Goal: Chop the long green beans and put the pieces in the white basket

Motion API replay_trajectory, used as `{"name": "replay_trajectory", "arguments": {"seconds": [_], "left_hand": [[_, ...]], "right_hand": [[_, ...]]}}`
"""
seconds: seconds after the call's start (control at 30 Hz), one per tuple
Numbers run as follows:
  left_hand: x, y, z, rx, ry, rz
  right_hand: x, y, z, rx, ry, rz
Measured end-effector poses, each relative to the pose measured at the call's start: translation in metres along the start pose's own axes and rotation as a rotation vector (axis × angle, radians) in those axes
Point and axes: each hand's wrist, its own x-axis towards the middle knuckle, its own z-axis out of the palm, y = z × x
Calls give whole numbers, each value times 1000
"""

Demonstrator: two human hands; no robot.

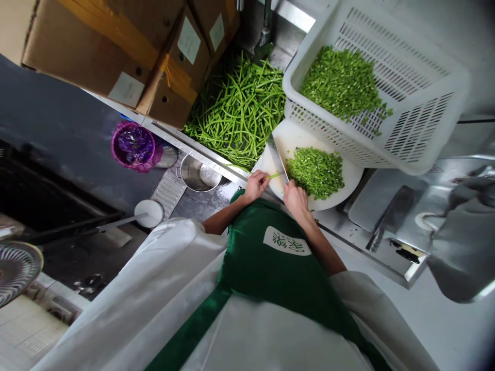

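Observation:
On a round white cutting board (350, 180), my right hand (296, 198) is closed around the handle of a kitchen knife (277, 157). The blade points away from me and stands across the end of a green stalk (275, 175). My left hand (256, 185) pinches that stalk at the board's left edge, just left of the blade. Right of the knife lies a heap of chopped green pieces (317, 172). Long uncut green stalks (243, 108) fill the sink beyond my left hand.
A white perforated basket (421, 103) with chopped greens (342, 82) stands behind the board. Cardboard boxes (112, 46) rise at the left of the sink. A metal pot (201, 174) and a purple-lined bin (135, 147) are below left. Another knife (394, 211) lies on the right.

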Motion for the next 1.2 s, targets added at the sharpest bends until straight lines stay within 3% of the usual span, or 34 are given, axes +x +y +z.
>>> {"name": "replay_trajectory", "arguments": {"seconds": [0.5,0.77,0.97,1.2], "left_hand": [[7,5,8,96,-39,45],[3,13,-6,89,49,12],[5,10,0,59,-8,86],[0,9,-4,82,51,47]], "right_hand": [[-6,0,4,-21,8,-15],[-11,-1,7,-21,35,-36],[-6,-4,6,-13,3,-47],[-9,-8,3,-12,2,-53]]}}
